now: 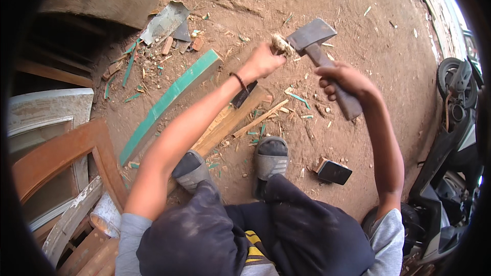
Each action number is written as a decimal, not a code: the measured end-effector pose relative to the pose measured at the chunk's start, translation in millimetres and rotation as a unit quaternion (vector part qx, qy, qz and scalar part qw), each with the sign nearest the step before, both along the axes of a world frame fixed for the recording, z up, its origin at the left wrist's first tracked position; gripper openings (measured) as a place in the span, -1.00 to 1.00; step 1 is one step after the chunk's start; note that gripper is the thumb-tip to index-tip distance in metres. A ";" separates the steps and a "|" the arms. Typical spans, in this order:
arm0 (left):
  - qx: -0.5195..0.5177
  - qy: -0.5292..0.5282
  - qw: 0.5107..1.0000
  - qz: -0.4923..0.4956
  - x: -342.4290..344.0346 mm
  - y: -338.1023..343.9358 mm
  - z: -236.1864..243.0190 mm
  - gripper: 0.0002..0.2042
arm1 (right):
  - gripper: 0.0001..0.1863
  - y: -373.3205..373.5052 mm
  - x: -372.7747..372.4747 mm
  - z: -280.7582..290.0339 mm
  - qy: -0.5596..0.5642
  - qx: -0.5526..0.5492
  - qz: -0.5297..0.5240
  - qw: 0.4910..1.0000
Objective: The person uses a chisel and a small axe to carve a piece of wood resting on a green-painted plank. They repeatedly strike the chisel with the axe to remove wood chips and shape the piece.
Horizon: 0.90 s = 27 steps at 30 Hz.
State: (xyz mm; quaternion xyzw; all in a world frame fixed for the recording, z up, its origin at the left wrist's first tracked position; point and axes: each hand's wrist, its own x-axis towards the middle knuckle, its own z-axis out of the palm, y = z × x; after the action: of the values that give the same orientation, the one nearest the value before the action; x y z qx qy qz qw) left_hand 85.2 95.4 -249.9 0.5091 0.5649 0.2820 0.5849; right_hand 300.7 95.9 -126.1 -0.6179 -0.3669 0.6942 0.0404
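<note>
- Your left hand (263, 61) is curled into a fist, pinching a pale, frayed piece (281, 44) that projects past the thumb side; its exact material cannot be told.
- Your right hand (345, 80) is wrapped around the handle of a hatchet (313, 34), its fingers folded against the grip.
- The hatchet is raised above the ground (388, 97), its head toward your left hand. The head is just beside the frayed piece; you cannot tell whether the two touch.
- A dark bracelet (237, 77) encircles your left wrist.
- Below that wrist, a dark block (244, 95) sits at the far end of a wooden beam (227, 125), partly hidden by your forearm.
- A thin wood strip (261, 118) lies just beside the beam's right edge, among wood chips and green slivers.
- Left of the beam, a curved plank (171, 105) with a green face runs alongside your left forearm.
- Your two feet, in grey slippers (271, 163), stand at the near end of the work area, one on each side of the beam's near right edge.
- Right of the slippers, a phone (334, 172) leans on a small block.
- Toward the ground's left edge are a bent metal sheet (164, 23), a brown wooden frame (99, 140) and a white can (106, 215).
- Along the ground's right edge stands a motorcycle (456, 115).
</note>
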 end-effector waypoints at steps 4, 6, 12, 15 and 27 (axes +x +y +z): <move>-0.032 0.001 0.999 -0.007 4.7 5.7 6.8 -0.76 | -0.79 14.2 26.1 15.7 -0.011 0.056 -0.046 0.997; -0.053 -0.025 0.998 -0.019 7.6 6.2 7.9 -0.76 | -0.81 23.8 20.1 19.3 -0.017 0.102 -0.165 0.981; -0.062 -0.025 0.998 -0.007 -5.7 -8.1 -4.0 -0.79 | -0.74 -2.8 -23.4 -8.3 -0.049 0.110 -0.026 0.992; -0.047 -0.037 0.998 0.000 -13.1 -13.9 -9.4 -0.80 | -0.74 -11.4 -15.8 -6.2 -0.017 0.075 0.074 0.994; -0.067 -0.033 0.997 -0.004 -21.8 -31.9 -1.0 -0.77 | -0.79 -25.0 -41.4 -3.5 -0.050 0.078 0.032 0.995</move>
State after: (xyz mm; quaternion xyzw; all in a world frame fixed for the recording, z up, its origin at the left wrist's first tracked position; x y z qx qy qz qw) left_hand 63.4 63.5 -250.9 0.4617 0.5609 0.2574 0.6371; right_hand 259.3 70.8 -129.6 -0.6352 -0.4408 0.6324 0.0478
